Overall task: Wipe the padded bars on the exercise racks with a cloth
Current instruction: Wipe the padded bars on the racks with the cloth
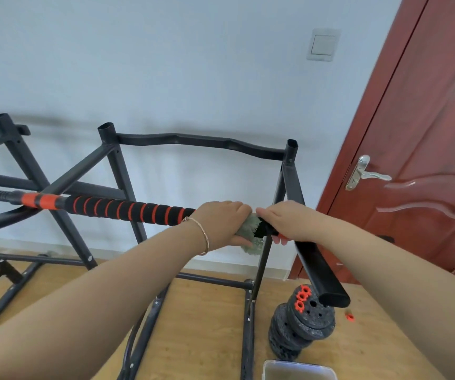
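Left hand (225, 220) grips a pale green cloth (249, 234) wrapped round the padded bar (127, 209) (black foam, orange rings). Right hand (289, 221) grips the same bar just beside it. Bar lies across a black rack (119, 171). Weight plates (300, 322) stacked on the wood floor (207, 325); red door (426, 160) right.

pretty bright and even, only faint smeared shadows on the wall (166, 64) left of the door (426, 127). white glare streaks on the door itself, everything a bit soft, door edge leaning from wide-angle warp
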The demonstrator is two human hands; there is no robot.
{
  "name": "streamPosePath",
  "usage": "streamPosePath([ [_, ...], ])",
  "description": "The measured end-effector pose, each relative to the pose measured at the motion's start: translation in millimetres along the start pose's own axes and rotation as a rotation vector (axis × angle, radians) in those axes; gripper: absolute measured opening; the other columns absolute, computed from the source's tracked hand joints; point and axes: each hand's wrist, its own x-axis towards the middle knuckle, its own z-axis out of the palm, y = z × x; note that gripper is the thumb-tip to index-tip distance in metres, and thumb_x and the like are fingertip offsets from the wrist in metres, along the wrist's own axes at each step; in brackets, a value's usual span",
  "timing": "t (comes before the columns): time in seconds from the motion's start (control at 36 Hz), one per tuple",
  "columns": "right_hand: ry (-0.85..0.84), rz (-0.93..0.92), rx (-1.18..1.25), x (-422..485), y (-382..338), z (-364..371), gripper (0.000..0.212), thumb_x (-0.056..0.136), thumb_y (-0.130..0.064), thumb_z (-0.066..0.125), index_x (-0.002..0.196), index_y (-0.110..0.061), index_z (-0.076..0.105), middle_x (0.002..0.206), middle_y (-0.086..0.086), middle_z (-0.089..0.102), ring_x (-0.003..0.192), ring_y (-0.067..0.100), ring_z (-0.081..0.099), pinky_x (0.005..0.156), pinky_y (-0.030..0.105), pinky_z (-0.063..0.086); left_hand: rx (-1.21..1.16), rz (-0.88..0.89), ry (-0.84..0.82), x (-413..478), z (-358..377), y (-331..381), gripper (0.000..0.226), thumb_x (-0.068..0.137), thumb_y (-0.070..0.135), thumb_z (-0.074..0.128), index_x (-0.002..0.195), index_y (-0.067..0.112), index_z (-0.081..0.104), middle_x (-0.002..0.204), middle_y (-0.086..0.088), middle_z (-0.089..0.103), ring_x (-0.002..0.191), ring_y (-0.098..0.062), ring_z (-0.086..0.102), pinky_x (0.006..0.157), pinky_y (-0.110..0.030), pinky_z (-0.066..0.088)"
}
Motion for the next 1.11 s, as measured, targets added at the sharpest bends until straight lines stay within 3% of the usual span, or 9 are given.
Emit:
streamPosePath([
  [0.19,-0.023,-0.052,0.103,-8,12,-1,0.049,0.104,-0.052,0.037,0.089,-0.015,0.065,0.078,-0.003,0.070,0.072,0.016,0.067,0.081,0.035,0.054,-0.019,-0.081,-0.201,15,-11,-9,0.046,0.082,0.068,0.054,0.092,0.024,0.047,0.075,0.008,0.058,0.065,-0.010,0.055,0.058,-0.029,0.044],
  [0.39,0.012,-0.061,0.202,-7,21,4,0.042,0.100,-0.055,0.047,0.137,-0.036,0.048,0.078,-0.005,0.071,0.069,0.006,0.066,0.075,0.025,0.050,-0.256,-0.082,-0.506,24,-19,-35,0.039,0.075,0.057,0.071,0.095,0.025,0.061,0.086,0.007,0.068,0.082,-0.013,0.064,0.079,-0.035,0.056],
  [0.56,0.001,-0.092,0.226,-9,22,6,0.035,0.099,-0.052,0.050,0.131,-0.041,0.041,0.076,-0.003,0.072,0.070,0.012,0.067,0.077,0.029,0.054,-0.219,-0.141,-0.630,13,-26,-54,0.056,0.070,0.074,0.067,0.096,0.025,0.063,0.091,0.005,0.069,0.087,-0.016,0.065,0.084,-0.037,0.055],
  [0.61,-0.007,-0.075,0.240,-9,21,5,0.031,0.099,-0.052,0.051,0.126,-0.039,0.041,0.076,-0.004,0.072,0.068,0.011,0.067,0.074,0.028,0.054,-0.041,-0.134,-0.597,11,-31,-54,0.074,0.064,0.088,0.056,0.102,0.025,0.060,0.096,0.005,0.067,0.089,-0.017,0.062,0.089,-0.040,0.050],
  [0.67,-0.014,-0.063,0.252,-9,19,4,0.027,0.099,-0.052,0.051,0.120,-0.038,0.042,0.078,-0.005,0.073,0.068,0.009,0.066,0.072,0.025,0.053,0.060,-0.078,-0.469,9,-36,-51,0.091,0.064,0.091,0.049,0.128,0.028,0.050,0.120,0.006,0.060,0.109,-0.018,0.057,0.098,-0.043,0.043],
  [0.72,-0.009,-0.065,0.264,-11,17,4,0.022,0.100,-0.051,0.050,0.117,-0.039,0.044,0.080,-0.008,0.073,0.072,0.009,0.067,0.072,0.025,0.051,-0.154,-0.050,-0.326,7,-40,-47,0.085,0.073,0.080,0.055,0.140,0.029,0.042,0.133,0.008,0.052,0.120,-0.015,0.051,0.102,-0.038,0.042],
  [0.81,0.011,-0.071,0.285,-14,16,4,0.017,0.100,-0.050,0.050,0.113,-0.041,0.048,0.080,-0.011,0.072,0.081,0.012,0.067,0.076,0.027,0.052,-0.356,0.006,-0.232,-1,-37,-45,0.048,0.089,0.057,0.059,0.126,0.027,0.056,0.118,0.009,0.061,0.107,-0.012,0.056,0.093,-0.029,0.046],
  [1.0,0.022,-0.071,0.324,-15,14,3,0.011,0.099,-0.049,0.054,0.106,-0.043,0.049,0.086,-0.010,0.074,0.082,0.005,0.068,0.077,0.025,0.049,-0.429,-0.036,-0.020,-45,-17,-84,0.016,0.089,0.046,0.063,0.093,0.030,0.061,0.096,0.015,0.059,0.086,-0.005,0.054,0.082,-0.030,0.049],
  [1.11,-0.001,-0.059,0.321,-13,13,4,0.013,0.099,-0.050,0.052,0.107,-0.041,0.047,0.090,-0.007,0.073,0.076,0.001,0.069,0.074,0.024,0.045,-0.271,-0.054,0.080,-70,-19,-112,0.051,0.084,0.078,0.040,0.060,0.035,0.054,0.089,0.018,0.064,0.085,-0.005,0.055,0.077,-0.034,0.048],
])
